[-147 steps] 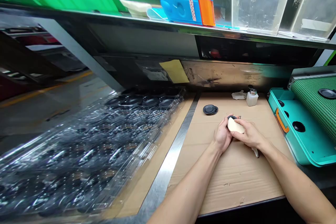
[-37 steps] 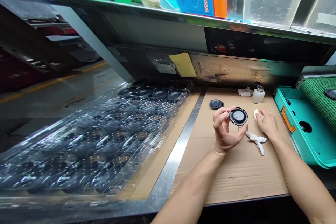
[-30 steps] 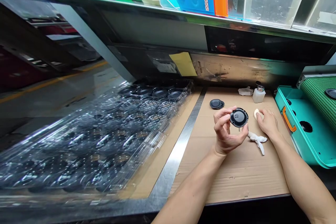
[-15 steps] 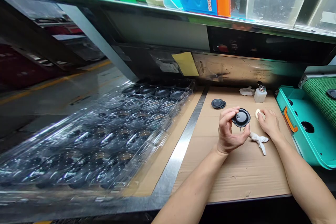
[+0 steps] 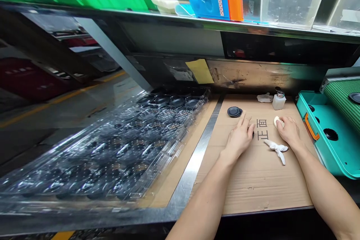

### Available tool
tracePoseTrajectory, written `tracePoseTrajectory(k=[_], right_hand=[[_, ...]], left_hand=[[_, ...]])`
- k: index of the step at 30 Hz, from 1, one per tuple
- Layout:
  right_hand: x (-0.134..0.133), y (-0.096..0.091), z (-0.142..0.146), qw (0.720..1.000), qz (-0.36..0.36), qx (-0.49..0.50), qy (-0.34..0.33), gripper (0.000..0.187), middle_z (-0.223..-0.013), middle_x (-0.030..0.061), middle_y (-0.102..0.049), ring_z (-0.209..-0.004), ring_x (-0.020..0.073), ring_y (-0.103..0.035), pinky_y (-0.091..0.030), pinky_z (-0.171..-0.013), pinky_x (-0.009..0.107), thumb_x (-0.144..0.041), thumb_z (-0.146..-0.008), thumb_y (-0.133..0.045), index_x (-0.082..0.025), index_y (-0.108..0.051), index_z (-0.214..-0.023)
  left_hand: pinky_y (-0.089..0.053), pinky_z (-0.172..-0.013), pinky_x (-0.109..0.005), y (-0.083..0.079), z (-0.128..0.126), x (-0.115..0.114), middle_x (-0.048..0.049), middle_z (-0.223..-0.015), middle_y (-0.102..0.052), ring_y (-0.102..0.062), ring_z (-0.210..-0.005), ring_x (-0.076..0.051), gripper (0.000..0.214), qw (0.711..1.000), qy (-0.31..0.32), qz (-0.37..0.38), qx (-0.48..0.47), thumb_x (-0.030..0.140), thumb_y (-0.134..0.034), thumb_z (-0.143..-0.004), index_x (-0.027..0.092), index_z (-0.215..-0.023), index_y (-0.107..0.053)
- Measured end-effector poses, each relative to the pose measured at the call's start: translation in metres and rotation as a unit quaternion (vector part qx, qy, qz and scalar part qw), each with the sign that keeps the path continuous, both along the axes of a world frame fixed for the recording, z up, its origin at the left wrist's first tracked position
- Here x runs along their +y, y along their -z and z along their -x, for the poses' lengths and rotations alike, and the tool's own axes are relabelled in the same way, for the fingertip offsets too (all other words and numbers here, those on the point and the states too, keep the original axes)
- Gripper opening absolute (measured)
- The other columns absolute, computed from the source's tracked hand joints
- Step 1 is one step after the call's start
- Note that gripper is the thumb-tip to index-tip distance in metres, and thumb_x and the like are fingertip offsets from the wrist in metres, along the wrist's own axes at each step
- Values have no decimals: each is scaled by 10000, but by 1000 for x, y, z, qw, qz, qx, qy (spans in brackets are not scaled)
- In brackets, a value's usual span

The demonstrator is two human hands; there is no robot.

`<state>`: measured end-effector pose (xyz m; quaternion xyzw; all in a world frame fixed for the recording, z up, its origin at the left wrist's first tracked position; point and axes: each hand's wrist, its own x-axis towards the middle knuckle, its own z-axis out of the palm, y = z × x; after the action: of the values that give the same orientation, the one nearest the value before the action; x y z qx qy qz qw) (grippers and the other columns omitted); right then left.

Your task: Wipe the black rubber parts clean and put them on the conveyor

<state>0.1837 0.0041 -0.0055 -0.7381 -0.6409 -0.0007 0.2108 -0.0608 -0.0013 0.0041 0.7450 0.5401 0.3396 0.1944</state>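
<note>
Left hand point(image 5: 239, 139) spread on cardboard point(image 5: 253, 183) by black disc point(image 5: 253, 134); right hand point(image 5: 289, 132) pressing cream pad point(image 5: 277, 121) near teal tray point(image 5: 334, 157).

A black round disc point(image 5: 252, 134) lies mostly hidden under the left hand point(image 5: 239, 138), while the right hand point(image 5: 289, 132) rests on a cream pad point(image 5: 277, 121).

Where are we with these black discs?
Seemingly done: one disc on the green mesh mat. In hand: the left hand lies over a disc on the cardboard; the right hand rests on a cream sponge. Left: a small stack and a plastic tray of discs.
</note>
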Motion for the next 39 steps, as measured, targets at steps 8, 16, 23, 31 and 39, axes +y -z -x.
tracePoseTrajectory(k=[8, 16, 23, 31, 39], right_hand=[[1, 3, 2, 1000, 13, -11, 6, 336, -1187, 120, -674, -1132, 287, -575, -398, -936, 369, -384, -1010, -445, -212, -663, -1200], [0, 6, 5, 1000, 13, 13, 2, 328, -1198, 137, -667, -1131, 302, -567, -394, -943, 391, -358, -996, -469, -202, -671, -1203], [-1, 6, 10, 999, 20, 36, 4, 301, -1194, 138, -661, -1142, 300, -553, -397, -947, 399, -367, -993, -477, -211, -670, -1164], [-5, 6, 13, 999, 18, 41, 7, 255, -1165, 135, -662, -1113, 284, -557, -404, -956, 402, -358, -991, -484, -202, -667, -1076], [-15, -16, 14, 996, 56, 63, -5, 350, -1209, 170, -662, -1155, 296, -572, -445, -1005, 432, -394, -1011, -473, -138, -662, -1158]], left_hand=[[-340, -1189, -566, 9, 28, 5, -129, -1556, -499, -361, -1475, -411, 925, 992, 105, 37, 59, 527, -864, -663, 263, -1482, -522], [-450, -1101, -461, -1, 40, 40, -117, -1298, -682, -613, -1234, -304, 714, 998, 37, 39, 20, 337, -763, -770, 217, -1440, -548], [-476, -1056, -417, -38, 65, 121, -170, -1346, -648, -666, -1155, -301, 897, 979, 39, 111, 165, 238, -749, -679, 143, -1518, -447], [-494, -1044, -402, -28, 46, 141, -153, -1289, -708, -668, -1174, -345, 628, 955, 92, 144, 244, 372, -792, -606, 162, -1192, -714], [-543, -1017, -529, -46, 63, 12, -26, -1284, -727, -664, -1185, -340, 580, 960, 215, 144, 105, 592, -773, -724, 355, -1249, -708]])
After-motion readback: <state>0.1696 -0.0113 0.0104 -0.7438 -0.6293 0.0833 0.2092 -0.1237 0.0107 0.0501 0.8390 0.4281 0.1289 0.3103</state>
